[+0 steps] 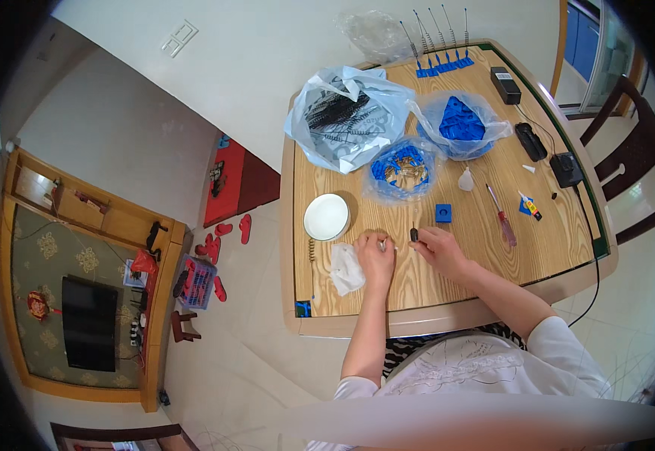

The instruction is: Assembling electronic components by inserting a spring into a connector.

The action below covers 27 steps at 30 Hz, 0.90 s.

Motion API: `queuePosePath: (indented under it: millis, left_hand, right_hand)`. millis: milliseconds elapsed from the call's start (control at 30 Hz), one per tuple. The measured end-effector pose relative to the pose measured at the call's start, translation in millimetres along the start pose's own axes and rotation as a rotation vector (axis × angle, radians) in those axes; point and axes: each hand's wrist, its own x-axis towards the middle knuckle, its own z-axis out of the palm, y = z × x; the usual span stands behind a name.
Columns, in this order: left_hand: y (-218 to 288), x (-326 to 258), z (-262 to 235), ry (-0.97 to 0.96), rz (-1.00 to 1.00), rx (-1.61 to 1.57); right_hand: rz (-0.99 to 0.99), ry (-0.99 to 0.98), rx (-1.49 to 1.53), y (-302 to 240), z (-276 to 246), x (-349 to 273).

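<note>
Near the front edge of the bench [418,289], just right of frame centre, the right hand [442,249] pinches a small dark cylinder [414,234] between thumb and fingers, its long side running up and down the frame. Grip is from the right side, leaving the other side exposed, probably so it can be seen and turned. Left hand [375,255]: fingers curled inward; something tiny and pale seems to sit at their tips, but whether it is pinched cannot be told. Position of cylinder: at the right fingertips, in the gap between both hands, apart from the left one. A crumpled white tissue [348,269] lies just left of the left hand, a white bowl [327,216] above it in the frame. A blue block [443,213] sits just beyond the right hand. Farther up, a pale bag [342,159] holds dark springs [335,113], gaping open, presumably for easy reaching in. Screwdriver [506,231] lies at right, handle toward the lower edge, likely for quick pickup.
</note>
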Motion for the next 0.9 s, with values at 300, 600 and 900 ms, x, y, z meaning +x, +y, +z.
queuePosePath:
  millis: [300,600,900]
  left_hand:
    - [0,3,7,-0.004,-0.062,-0.085]
    - [1,10,4,-0.078,-0.103,-0.084]
    - [-5,5,14,0.026,-0.083,-0.029]
  right_hand:
    - [0.018,0.013,-0.009,0,-1,1]
    - [0.02,0.001,-0.036,-4,-5,2]
    - [0.006,0.0,-0.047,0,-1,1]
